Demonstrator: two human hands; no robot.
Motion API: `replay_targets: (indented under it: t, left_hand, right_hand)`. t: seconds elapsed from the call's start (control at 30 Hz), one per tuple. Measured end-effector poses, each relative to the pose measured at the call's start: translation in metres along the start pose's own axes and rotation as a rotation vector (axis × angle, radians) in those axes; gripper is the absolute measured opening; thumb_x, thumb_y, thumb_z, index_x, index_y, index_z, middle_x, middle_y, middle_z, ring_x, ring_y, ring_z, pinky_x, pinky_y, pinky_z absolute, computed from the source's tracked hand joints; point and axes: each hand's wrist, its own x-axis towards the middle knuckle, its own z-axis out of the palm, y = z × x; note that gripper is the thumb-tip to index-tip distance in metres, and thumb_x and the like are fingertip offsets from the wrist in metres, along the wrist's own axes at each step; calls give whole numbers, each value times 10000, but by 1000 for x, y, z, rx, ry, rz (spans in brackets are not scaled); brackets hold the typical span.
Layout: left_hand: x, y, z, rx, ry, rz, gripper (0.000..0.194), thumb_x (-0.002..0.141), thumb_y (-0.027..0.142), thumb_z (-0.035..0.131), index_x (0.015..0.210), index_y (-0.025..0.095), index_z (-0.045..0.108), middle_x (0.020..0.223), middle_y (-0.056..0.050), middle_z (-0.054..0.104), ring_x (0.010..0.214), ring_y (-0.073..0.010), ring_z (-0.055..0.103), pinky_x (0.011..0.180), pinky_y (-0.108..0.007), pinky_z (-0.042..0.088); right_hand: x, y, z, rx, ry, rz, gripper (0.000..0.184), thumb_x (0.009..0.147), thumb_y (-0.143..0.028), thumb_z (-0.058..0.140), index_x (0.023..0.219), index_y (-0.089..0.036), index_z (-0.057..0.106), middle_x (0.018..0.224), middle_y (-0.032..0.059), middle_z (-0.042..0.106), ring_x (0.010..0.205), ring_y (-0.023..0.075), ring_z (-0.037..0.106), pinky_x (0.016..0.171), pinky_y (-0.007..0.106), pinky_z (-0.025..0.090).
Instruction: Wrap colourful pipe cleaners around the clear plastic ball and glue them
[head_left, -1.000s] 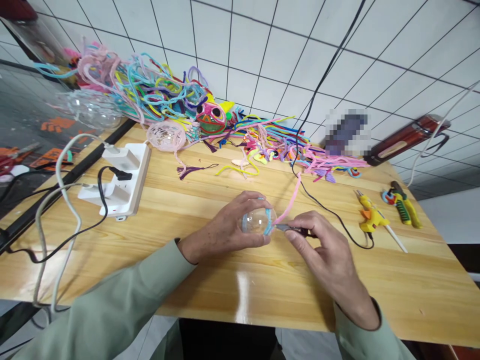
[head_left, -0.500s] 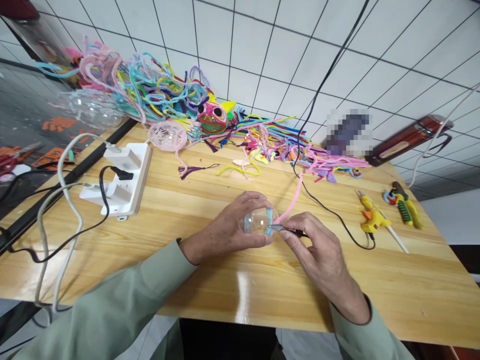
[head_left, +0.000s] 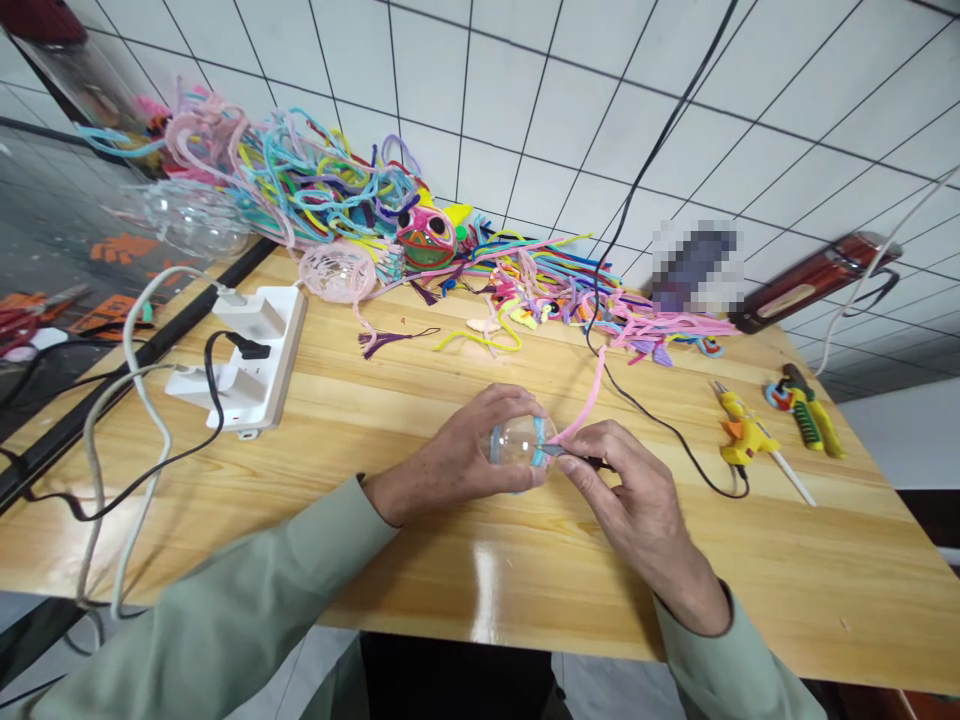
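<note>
My left hand curls around a clear plastic ball just above the table, thumb below and fingers over the top. Light blue fuzzy bands circle the ball at both sides. In my right hand is a small pointed metal tool with a dark handle, pinched between thumb and fingers. Its tip meets the ball at the right-hand blue band; the fingers hide most of the handle. From the ball's right end a pink pipe cleaner rises toward the pile behind.
Along the wall lie tangled pipe cleaners and a pink-faced craft figure. On the left stands a white power strip with cables. To the right are a yellow glue gun, pliers and a red flask.
The tool's tip has shifted slightly left and up across the blue band. Both hands keep their grips, and the ball stays nearly in place.
</note>
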Motion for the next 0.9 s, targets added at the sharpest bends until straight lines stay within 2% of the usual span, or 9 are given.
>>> replay_targets:
  t: [0.2,0.53,0.9]
  left_hand:
    - [1,2,0,6,0,-45,483,961,408,917,1383,239,754,1398,-143,788,1440,-341,701,1278,-537,576]
    - [-1,0,0,-7,19,-17,492,963,378,922,1395,229,741,1405,-151,782,1425,-332,709,1270,-528,583]
    - [0,4,0,-21,12,-48,501,954,369,922,1404,237,745,1411,-141,778,1427,-334,703,1280,-527,567]
  right_hand:
    - [-1,1,1,-13,4,7,158,1077,-117,734,1103,-272,752,969,54,846,859,217,803,752,362,661]
    - [1,0,0,-86,32,-69,235,1045,-38,748,1125,-258,734,955,39,827,866,198,797,783,327,655]
    - [0,3,1,-65,16,-55,219,1055,-42,745,1130,-247,728,964,43,808,862,191,784,771,320,647]
